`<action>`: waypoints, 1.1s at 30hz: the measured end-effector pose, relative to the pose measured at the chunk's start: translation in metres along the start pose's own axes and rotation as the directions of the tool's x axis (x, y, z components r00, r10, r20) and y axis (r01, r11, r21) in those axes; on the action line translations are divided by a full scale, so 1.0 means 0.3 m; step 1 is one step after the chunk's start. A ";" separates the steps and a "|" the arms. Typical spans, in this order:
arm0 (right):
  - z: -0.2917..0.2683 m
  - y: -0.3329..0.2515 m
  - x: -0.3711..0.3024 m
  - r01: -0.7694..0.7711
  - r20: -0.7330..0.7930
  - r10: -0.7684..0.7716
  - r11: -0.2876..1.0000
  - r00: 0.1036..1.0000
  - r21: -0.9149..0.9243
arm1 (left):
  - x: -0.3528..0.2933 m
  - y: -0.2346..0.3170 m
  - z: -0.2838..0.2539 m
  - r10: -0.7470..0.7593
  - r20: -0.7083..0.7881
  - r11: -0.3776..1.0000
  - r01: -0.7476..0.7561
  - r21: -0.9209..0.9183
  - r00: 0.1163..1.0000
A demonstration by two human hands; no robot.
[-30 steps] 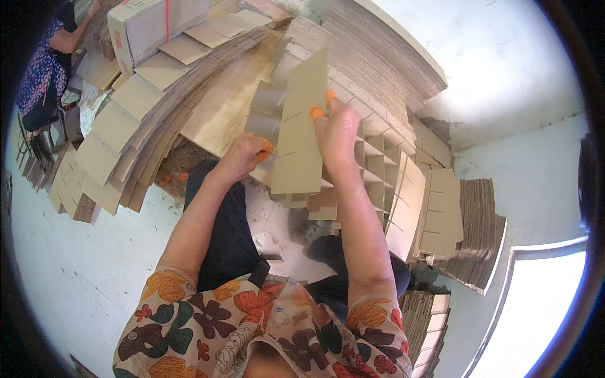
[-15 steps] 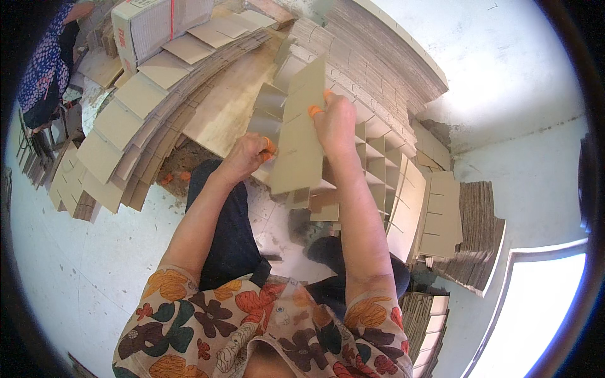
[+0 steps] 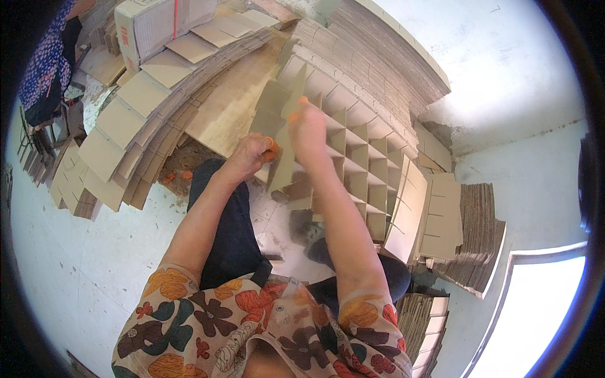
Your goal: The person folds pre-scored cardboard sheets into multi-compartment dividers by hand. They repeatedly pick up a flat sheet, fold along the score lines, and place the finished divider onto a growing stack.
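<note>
My right hand point(image 3: 307, 129), with orange covers on its fingertips, grips a tan slotted cardboard strip point(image 3: 292, 135) that stands on edge, nearly edge-on to me. To its left, my left hand point(image 3: 251, 156) is closed, also with orange finger covers, pinching at the near edge of the cardboard pieces point(image 3: 268, 104) standing there. Right of my hands stands a cardboard divider grid point(image 3: 356, 160), its crossed strips forming open square cells. The right forearm hides part of the grid's near side.
Long rows of stacked slotted cardboard sheets point(image 3: 135, 101) curve along the left, with a strapped carton point(image 3: 151, 28) on them. More stacks lie beyond the grid point(image 3: 372, 53) and at the right point(image 3: 476, 220). A person in a dotted garment point(image 3: 47, 66) is at far left.
My right hand has moved left and slightly nearer with the cardboard strip, which has turned from broad face to nearly edge-on. More of the grid shows. The left hand stays almost in place.
</note>
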State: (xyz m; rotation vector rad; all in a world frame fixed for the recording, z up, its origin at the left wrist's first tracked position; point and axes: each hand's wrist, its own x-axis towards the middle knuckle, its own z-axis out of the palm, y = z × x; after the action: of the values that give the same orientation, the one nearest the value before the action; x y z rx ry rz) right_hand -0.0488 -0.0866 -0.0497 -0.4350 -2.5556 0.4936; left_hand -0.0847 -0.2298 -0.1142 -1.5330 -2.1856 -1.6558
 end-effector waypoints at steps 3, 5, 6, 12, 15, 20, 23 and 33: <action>0.109 0.045 -0.066 -0.041 0.152 0.044 0.999 0.987 -0.023 | -0.007 -0.014 0.003 0.015 -0.002 0.999 -0.015 0.029 1.000; 0.113 0.019 -0.101 -0.079 0.231 0.094 0.994 0.968 -0.074 | -0.012 -0.031 0.006 0.018 -0.013 0.999 -0.018 0.049 1.000; 0.112 0.013 -0.109 -0.098 0.268 0.122 0.990 0.956 -0.102 | -0.018 -0.036 0.011 0.016 -0.022 0.998 -0.015 0.055 1.000; 0.097 0.045 -0.116 -0.124 0.328 0.187 0.971 0.926 -0.205 | 0.000 -0.023 0.035 -0.028 -0.001 0.995 0.028 0.096 1.000; 0.135 0.032 -0.135 -0.099 0.131 0.125 0.978 0.984 -0.185 | -0.018 -0.049 0.031 -0.003 -0.030 0.990 0.007 0.141 1.000; -0.047 0.046 -0.095 -0.116 -0.055 0.109 0.983 0.992 -0.141 | -0.019 0.031 -0.025 0.092 0.027 0.971 -0.096 0.221 0.995; -0.194 0.293 -0.069 -0.174 -0.310 0.073 0.935 0.948 -0.310 | 0.006 0.106 -0.066 0.120 0.241 0.909 -0.204 0.363 0.963; -0.414 0.635 -0.247 -0.382 0.223 0.460 0.867 0.859 -0.319 | 0.229 0.125 0.078 0.034 0.501 0.871 -0.271 0.409 0.865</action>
State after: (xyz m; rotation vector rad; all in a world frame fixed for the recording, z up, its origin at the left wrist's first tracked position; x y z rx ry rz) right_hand 0.1175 0.0852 -0.0593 -1.1219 -2.8258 0.3888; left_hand -0.0833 -0.1671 -0.0618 -2.0363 -2.3346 -0.6497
